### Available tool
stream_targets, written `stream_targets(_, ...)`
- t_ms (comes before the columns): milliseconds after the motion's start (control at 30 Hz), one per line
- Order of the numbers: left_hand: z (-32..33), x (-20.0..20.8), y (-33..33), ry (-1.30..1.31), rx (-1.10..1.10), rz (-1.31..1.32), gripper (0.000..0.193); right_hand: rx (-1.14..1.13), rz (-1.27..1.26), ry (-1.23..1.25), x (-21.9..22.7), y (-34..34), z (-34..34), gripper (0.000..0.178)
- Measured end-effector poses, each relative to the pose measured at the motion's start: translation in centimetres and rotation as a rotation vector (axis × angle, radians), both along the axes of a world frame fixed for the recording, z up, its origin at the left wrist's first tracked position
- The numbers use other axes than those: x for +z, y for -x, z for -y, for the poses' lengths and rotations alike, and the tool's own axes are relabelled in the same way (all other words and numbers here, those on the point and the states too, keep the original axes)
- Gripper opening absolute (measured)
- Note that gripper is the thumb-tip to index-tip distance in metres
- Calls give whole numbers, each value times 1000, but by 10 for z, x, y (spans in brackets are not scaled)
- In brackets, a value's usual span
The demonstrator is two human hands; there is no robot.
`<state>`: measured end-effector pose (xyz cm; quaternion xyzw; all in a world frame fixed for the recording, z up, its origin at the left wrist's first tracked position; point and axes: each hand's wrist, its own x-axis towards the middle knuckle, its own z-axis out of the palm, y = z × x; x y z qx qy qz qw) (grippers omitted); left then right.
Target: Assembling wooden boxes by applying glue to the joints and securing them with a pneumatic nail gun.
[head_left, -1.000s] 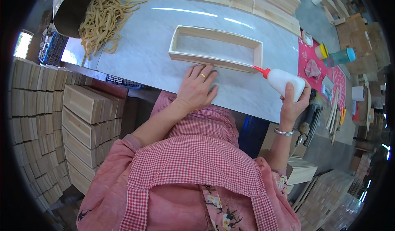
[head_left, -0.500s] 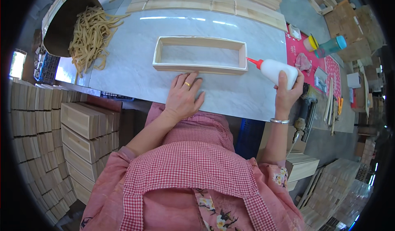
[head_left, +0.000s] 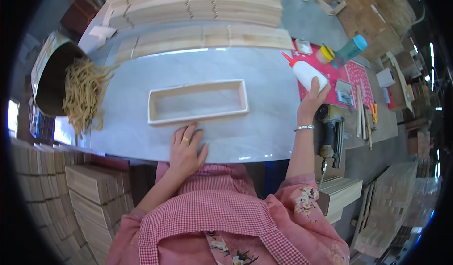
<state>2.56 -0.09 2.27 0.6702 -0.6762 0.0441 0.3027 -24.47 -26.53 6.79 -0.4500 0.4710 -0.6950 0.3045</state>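
Observation:
An open rectangular wooden frame (head_left: 198,90) lies on the pale marbled table, with a white line along its upper rim. My left hand (head_left: 186,151) rests at the frame's near side, fingertips against it, fingers loosely stretched and thumb apart; it grips nothing. Well to the right of the frame, my right hand (head_left: 312,101) is closed around a white squeeze bottle (head_left: 306,73). The bottle's red nozzle (head_left: 288,59) points up and to the left, apart from the frame.
Flat wooden boards (head_left: 179,39) lie beyond the frame, with tall board stacks (head_left: 198,1) behind. Rubber bands (head_left: 85,93) spill from a container at left. On the right are a nail gun (head_left: 329,133), a teal-lidded bottle (head_left: 349,50) and a yellow-topped jar (head_left: 324,54).
My right hand has drawn the bottle away from the frame's right end, its nozzle now tilted upward. The left hand stays at the frame's near side. The whole view has shifted.

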Motion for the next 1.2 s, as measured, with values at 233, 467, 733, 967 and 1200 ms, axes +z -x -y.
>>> stream_targets(233,-3,0,0,-47,-35,-13,38,-371,-519,-79,-20,36,103,47)
stream_targets(467,3,18,9,-112,-229,-217,38,-387,-925,-261,-38,46,141,29)
stream_targets(733,120,60,98,-757,-441,-1785,55,-142,-229,273,34,-66,5,14)
stream_targets(967,70,56,138,-973,-776,-1894,71,-102,93,51,37,-80,-70,13)
stream_targets(1200,38,51,145,-935,-966,-1802,76,-44,202,95,77,-78,-108,16)
